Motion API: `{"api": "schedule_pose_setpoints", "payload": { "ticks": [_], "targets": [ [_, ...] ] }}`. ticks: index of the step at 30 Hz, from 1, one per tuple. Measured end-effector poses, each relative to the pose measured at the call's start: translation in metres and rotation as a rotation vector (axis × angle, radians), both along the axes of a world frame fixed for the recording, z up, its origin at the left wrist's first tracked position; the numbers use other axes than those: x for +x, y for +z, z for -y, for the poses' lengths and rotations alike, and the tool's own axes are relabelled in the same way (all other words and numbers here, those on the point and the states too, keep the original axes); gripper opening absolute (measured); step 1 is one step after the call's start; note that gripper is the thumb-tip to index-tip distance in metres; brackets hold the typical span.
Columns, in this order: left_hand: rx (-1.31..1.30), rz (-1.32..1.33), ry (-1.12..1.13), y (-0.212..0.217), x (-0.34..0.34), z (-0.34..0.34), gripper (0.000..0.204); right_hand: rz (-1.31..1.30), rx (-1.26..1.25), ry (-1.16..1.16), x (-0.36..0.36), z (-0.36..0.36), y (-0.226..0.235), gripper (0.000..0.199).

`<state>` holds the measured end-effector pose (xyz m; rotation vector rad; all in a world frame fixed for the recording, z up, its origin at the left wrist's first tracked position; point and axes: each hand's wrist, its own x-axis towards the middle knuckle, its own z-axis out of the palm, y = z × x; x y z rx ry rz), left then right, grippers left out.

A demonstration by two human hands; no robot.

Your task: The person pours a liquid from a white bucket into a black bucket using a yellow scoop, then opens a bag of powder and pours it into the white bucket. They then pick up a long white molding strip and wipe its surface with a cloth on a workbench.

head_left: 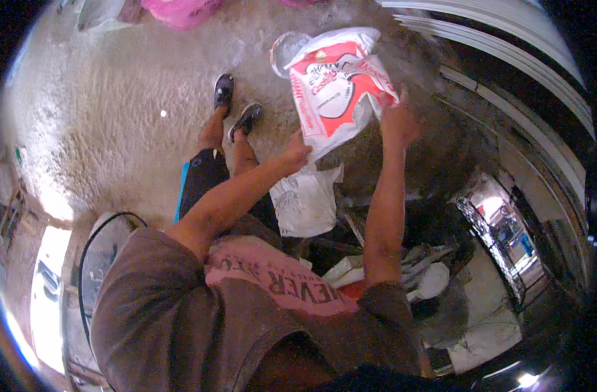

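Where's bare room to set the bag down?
Widest bare patch: rough brown floor, bordered by the pink bundle above and two black shoes at right; one small white spot. Crowded: below the red-and-white plastic bag, around the white sack and pale clutter by the right forearm.

Arms [384, 202] stretched forward, left hand [298, 155] clenched, right hand [401, 122] clenched farther out

Bag [337, 104]: between the left grip [298, 154] and right grip [403, 121], before the torso [285, 294]
Sack [305, 206]: between the forearms [383, 209], nearer the torso than the bag
Shoes [224, 95]: on the floor [115, 117], left of the bag
Bundle [181, 10]: beyond the shoes
Slats [488, 39]: right of the bag
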<state>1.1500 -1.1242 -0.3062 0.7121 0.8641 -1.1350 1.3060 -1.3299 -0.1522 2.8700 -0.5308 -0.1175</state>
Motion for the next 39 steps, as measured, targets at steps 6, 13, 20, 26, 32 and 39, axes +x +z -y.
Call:
{"api": "schedule_pose_setpoints", "payload": {
  "ticks": [6,13,20,26,32,39],
  "targets": [
    [0.002,0.186,0.232,-0.020,-0.023,0.001,0.085,0.101,0.875,-0.352,0.038,0.005,0.017,0.067],
    [0.079,0.235,-0.011,-0.034,-0.025,-0.006,0.078,-0.131,0.762,-0.055,0.063,0.052,0.004,0.044],
    [-0.133,0.228,0.293,-0.031,-0.053,-0.005,0.070,-0.146,0.623,-0.083,0.045,0.024,0.024,0.029],
    [0.021,0.071,0.122,0.001,-0.024,-0.014,0.071,-0.038,0.520,0.067,0.022,0.019,0.013,0.028],
    [0.039,0.098,0.148,-0.024,-0.024,-0.010,0.058,0.181,0.506,0.157,-0.041,0.002,0.063,0.019],
    [0.088,-0.036,0.312,0.038,0.173,0.021,0.089,0.173,0.230,0.509,-0.252,0.027,0.109,0.009]
  ]
}}
